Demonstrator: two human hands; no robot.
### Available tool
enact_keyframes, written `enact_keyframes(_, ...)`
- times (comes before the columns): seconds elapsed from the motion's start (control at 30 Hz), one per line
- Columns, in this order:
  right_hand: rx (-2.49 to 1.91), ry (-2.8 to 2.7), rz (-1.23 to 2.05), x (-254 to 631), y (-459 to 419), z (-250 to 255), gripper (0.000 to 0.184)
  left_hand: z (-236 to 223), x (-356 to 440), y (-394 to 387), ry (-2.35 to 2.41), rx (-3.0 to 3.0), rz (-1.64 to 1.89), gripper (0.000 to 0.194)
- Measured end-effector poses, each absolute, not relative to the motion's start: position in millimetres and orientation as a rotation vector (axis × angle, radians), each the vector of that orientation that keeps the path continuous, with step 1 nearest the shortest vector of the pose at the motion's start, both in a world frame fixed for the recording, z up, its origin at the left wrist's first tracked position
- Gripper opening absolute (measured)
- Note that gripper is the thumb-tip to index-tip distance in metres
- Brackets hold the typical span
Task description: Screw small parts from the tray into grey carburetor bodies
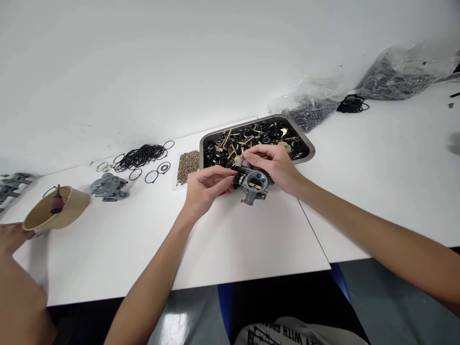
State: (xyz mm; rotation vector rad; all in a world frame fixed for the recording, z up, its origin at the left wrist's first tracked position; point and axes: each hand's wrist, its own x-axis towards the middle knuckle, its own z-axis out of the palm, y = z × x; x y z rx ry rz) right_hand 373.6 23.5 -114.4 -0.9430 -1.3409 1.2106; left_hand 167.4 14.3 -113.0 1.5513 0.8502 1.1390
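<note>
I am holding the carburetor (254,179) near the tray's (309,150) front edge; the left hand (205,189) is pinching its black fitting (238,179), the right hand (276,164) gripping its side.

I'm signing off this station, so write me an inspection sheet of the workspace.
Surface: smooth white tabletop, with a seam by the right forearm.
Job's things: grey metal carburetor with round bore, its black side fitting; dark grey rectangular tray of mixed parts.
Clutter: thin black rings, small brass-coloured pieces, another grey metal casting.
Hands: left hand pinches the fitting; right hand holds the carburetor's far side.
Cables: none certain; black looped bundle unclear.
Surroundings: white wall, clear plastic bags of grey pieces, another person's hand at a beige round container.
</note>
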Motion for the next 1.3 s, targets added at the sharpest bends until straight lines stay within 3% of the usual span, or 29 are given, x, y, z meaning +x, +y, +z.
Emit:
enact_keyframes(0.37,-0.887,-1.527,1.296,381.5,26.4,-109.2,0.032,-106.9,159.7,13.8,0.723,1.578,1.047,0.011)
enact_keyframes(0.6,-0.759,-1.990,1.448,386.8,22.3,-96.9,0.023,-104.4,130.1,34.4,1.031,1.769,1.159,0.009)
enact_keyframes(0.87,-0.790,-2.295,1.429,384.5,22.3,-104.1,0.022,-83.0,129.0,16.2,1.504,2.500,0.292,0.039)
enact_keyframes(1.0,-0.856,-2.338,1.342,384.4,22.2,-105.7,0.023,-78.9,135.6,8.5,1.581,2.531,-0.063,0.024)
enact_keyframes(1.1,-0.895,-2.344,1.304,388.3,22.0,-102.2,0.024,-88.4,144.8,9.4,1.603,2.539,-0.342,0.026)
enact_keyframes(1.3,-0.815,-2.049,1.278,395.6,23.0,-93.1,0.028,-94.1,150.0,15.6,1.602,2.535,-0.279,0.022)
